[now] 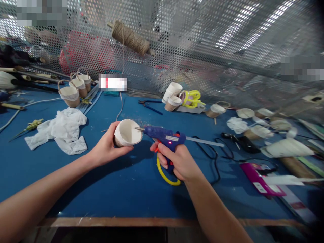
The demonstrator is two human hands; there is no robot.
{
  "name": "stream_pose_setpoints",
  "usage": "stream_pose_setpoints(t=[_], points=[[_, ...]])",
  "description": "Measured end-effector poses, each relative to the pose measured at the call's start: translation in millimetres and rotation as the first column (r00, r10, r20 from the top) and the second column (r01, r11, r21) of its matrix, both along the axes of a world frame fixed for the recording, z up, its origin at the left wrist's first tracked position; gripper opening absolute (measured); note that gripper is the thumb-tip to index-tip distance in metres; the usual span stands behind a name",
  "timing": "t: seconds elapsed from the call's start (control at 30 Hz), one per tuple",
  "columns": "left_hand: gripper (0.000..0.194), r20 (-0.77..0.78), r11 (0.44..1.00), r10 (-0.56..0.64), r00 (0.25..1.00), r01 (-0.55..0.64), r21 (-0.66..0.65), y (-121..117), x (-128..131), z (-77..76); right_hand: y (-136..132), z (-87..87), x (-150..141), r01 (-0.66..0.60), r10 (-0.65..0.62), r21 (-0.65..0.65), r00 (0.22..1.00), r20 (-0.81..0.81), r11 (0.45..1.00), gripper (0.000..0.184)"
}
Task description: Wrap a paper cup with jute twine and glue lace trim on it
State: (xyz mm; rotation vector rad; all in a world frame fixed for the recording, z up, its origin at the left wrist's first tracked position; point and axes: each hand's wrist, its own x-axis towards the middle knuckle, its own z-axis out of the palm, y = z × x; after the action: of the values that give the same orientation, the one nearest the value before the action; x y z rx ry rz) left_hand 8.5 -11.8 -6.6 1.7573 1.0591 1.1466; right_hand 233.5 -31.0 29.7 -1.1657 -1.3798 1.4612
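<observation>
Cup [129, 133]: over mid table [113, 195], clamped in the left hand [111, 139] | glue gun [162, 134]: right hand [183, 160] wrapped round its grip, nozzle [141, 129] at the cup's rim | handled cups [77, 84]: far left

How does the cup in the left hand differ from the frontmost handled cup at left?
The held cup shows no handle; the frontmost left cup has an arched one. The held cup is tilted in the left hand; the frontmost left cup stands on the table. Both have whitish rims.
</observation>
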Motion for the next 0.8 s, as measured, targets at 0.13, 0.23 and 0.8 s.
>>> stream_pose_setpoints(t=[0.13, 0.23, 0.8], points=[[0.061, -0.080, 0.996, 0.057, 0.995, -0.052, 0.068, 0.6, -1.8, 1.7, -1.6, 9.8, 6.2, 0.113, -0.127, 0.109, 0.983, 0.133, 0.988, 0.030], [0.061, -0.110, 0.992, 0.095, 0.989, -0.085, 0.095, 1.1, -1.9, 3.6, -4.5, 15.5, 5.3, 0.182, -0.227, 0.174, 0.929, 0.291, 0.968, 0.028], [0.060, -0.156, 0.987, 0.116, 0.981, -0.097, 0.130, -0.1, -1.7, 5.6, -8.1, 14.2, 3.2, 0.191, -0.346, 0.348, 0.814, 0.467, 0.918, 0.017]])
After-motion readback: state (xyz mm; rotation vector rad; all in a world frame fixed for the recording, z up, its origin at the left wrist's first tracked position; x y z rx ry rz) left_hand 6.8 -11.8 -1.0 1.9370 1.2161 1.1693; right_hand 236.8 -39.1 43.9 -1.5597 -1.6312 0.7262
